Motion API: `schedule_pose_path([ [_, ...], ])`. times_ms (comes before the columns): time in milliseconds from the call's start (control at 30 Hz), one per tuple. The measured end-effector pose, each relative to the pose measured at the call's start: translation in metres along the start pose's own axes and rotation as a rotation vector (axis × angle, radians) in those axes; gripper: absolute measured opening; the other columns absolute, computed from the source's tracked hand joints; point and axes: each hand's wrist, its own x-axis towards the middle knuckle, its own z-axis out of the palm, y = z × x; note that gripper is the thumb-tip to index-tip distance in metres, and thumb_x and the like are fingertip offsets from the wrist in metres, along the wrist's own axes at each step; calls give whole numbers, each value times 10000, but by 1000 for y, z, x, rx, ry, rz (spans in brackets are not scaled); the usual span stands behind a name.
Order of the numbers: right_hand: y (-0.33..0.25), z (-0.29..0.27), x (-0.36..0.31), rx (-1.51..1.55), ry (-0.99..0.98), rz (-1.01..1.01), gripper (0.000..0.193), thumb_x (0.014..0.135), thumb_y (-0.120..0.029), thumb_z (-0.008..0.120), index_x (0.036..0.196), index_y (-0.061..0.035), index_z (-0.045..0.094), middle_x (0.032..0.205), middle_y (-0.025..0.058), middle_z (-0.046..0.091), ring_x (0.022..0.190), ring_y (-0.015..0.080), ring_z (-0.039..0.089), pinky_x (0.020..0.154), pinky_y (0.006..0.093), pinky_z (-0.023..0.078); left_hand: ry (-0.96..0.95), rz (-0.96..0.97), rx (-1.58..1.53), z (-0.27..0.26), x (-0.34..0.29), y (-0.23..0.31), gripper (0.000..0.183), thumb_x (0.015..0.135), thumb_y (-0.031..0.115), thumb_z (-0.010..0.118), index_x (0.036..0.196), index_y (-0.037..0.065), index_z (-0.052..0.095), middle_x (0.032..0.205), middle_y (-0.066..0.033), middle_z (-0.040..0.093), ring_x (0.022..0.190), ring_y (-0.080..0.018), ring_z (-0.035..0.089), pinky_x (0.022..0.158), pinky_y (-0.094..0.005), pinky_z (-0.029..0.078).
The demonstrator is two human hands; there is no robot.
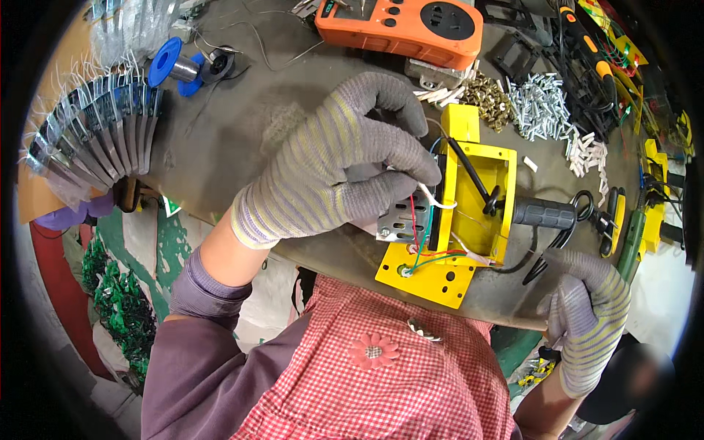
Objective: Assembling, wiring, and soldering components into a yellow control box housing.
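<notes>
Both my hands wear grey gloves with yellowish stripes. My left hand (pixel 345 165) is over the left side of a yellow metal housing (pixel 458 253), thumb and fingers closed around a white wire (pixel 433 199). A slotted metal plate (pixel 400 222) is partly covered by that hand. Red and green wires run to the housing's flat yellow flange (pixel 433 282). Across the open box part lies a black cable (pixel 469 170), and a dark grey handle (pixel 544 213) sticks out to the right. My right hand (pixel 587 312) is curled by the table's front right edge; what its fingers hold is hidden.
An orange power meter with a socket (pixel 400 33) stands at the back. Beside it lie brass-coloured parts (pixel 488 103), silver screws (pixel 541 106) and white sleeves (pixel 587 155). Blue solder spools (pixel 176 67) and fanned metal strips (pixel 103 132) are at left, yellow-handled pliers (pixel 614 224) at right.
</notes>
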Motion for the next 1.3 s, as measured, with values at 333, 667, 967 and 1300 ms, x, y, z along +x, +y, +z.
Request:
schedule_pose_path([
  [333,-14,12,18,72,-170,93,225,865,33,572,1008,3,743,734,63,688,527,64,558,491,228,430,-12,24,107,-2,0,-1,161,794,189,769,918,87,752,1052,-86,553,902,-187,546,798,-293,441],
  [667,-14,12,14,-187,-121,-223,226,827,40,598,983,-17,751,777,108,720,585,139,631,580,272,493,-7,6,37,-2,-1,-1,148,790,163,766,921,94,755,1073,-91,552,907,-190,547,811,-304,442],
  [967,-9,39,27,-9,-174,-171,219,931,-31,513,1019,45,698,594,-22,552,447,6,412,448,185,329,-34,29,64,-3,-1,1,145,785,142,753,922,95,756,1065,-88,549,919,-195,560,820,-309,454],
  [1300,-16,48,16,-902,-107,-783,144,831,-186,690,945,-103,664,789,88,640,703,315,614,662,440,476,16,36,129,0,-3,2,139,756,113,733,895,106,729,1038,-96,584,915,-208,591,813,-313,477],
])
